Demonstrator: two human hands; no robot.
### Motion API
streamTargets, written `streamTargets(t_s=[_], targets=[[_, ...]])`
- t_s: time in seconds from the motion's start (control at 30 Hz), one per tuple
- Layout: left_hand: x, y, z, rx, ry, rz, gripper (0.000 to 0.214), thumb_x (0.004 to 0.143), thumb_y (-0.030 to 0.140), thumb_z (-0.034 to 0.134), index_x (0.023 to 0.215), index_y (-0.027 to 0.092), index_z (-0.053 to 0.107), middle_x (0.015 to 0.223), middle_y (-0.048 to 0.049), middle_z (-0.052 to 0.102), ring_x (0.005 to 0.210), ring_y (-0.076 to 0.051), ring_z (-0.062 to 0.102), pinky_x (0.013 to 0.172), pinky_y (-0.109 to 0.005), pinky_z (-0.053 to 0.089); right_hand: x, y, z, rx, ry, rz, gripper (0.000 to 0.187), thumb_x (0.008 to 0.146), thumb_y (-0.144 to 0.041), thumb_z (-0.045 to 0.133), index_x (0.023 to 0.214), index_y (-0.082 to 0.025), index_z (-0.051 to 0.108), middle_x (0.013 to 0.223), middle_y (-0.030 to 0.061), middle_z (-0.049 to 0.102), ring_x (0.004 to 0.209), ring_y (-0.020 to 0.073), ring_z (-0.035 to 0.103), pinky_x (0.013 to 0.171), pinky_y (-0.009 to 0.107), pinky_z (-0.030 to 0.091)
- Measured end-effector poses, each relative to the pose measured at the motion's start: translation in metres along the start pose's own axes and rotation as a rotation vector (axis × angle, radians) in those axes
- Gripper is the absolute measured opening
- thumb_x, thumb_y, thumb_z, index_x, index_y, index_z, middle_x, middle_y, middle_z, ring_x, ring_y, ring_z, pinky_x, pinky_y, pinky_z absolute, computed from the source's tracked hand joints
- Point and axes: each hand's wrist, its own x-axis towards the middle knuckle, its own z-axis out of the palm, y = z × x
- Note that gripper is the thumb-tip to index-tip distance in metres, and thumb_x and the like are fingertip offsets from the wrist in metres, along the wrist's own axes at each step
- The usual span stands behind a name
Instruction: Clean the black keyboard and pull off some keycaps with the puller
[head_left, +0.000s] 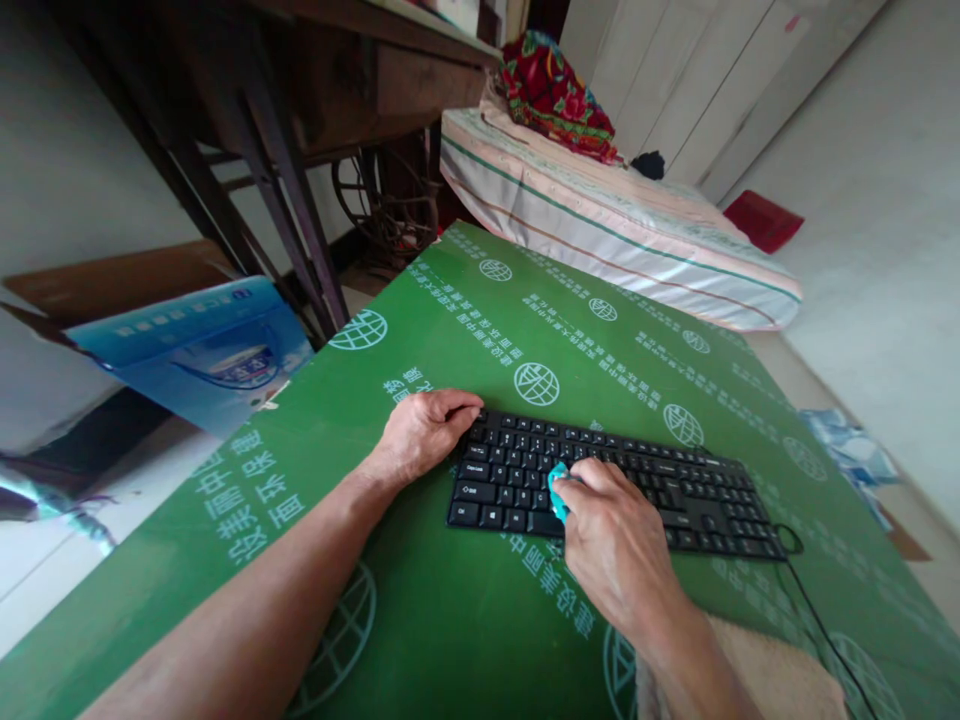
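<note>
A black keyboard [517,470] lies flat on the green table board [420,620]. At its far left corner, my left hand [424,430] is closed, thumb and fingertips gripping the edge. My right hand [619,535] is over the middle of the keys, its fingers closed around a soft teal lump [558,490]. The lump presses against the keys near the letter rows. Most of it is hidden under my fingers, and I cannot tell whether it is putty or cloth.
A beige cloth [765,670] lies under my right forearm at the near edge. The keyboard cable [821,620] runs down the right side. A blue cardboard box [202,350] stands left of the table, a bed [615,230] behind it, and an old wooden sewing table [337,90] at far left.
</note>
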Motion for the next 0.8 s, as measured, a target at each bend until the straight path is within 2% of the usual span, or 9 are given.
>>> streamTargets(t_s=[0.23,0.53,0.8], targets=[[0.001,-0.001,0.0,0.006,0.001,0.011,0.036,0.081,0.04,0.044,0.093,0.02,0.071,0.094,-0.0035,0.074,0.083,-0.019,0.067,0.074,-0.028,0.051,0.001,-0.002,0.0,-0.025,-0.01,0.0,0.027,0.083,-0.007,0.047,0.089,-0.021,0.069,0.094,0.0053,0.063,0.092,0.0193,0.054,0.086,0.031,0.041],[0.0,0.0,-0.001,-0.005,0.015,0.004,0.035,0.08,0.041,0.046,0.093,0.02,0.071,0.089,-0.003,0.074,0.079,-0.019,0.067,0.07,-0.028,0.051,-0.002,0.02,-0.003,0.038,0.074,0.087,0.034,0.078,-0.002,0.046,0.091,-0.021,0.071,0.098,0.0045,0.063,0.098,0.0181,0.054,0.09,0.028,0.041],[0.002,-0.003,0.0,0.004,0.009,0.004,0.035,0.08,0.04,0.046,0.094,0.02,0.071,0.091,-0.0026,0.074,0.079,-0.018,0.067,0.073,-0.027,0.051,-0.003,0.01,-0.001,-0.027,0.008,0.045,0.03,0.082,-0.006,0.045,0.09,-0.021,0.07,0.095,0.0055,0.063,0.092,0.0198,0.053,0.087,0.031,0.04]])
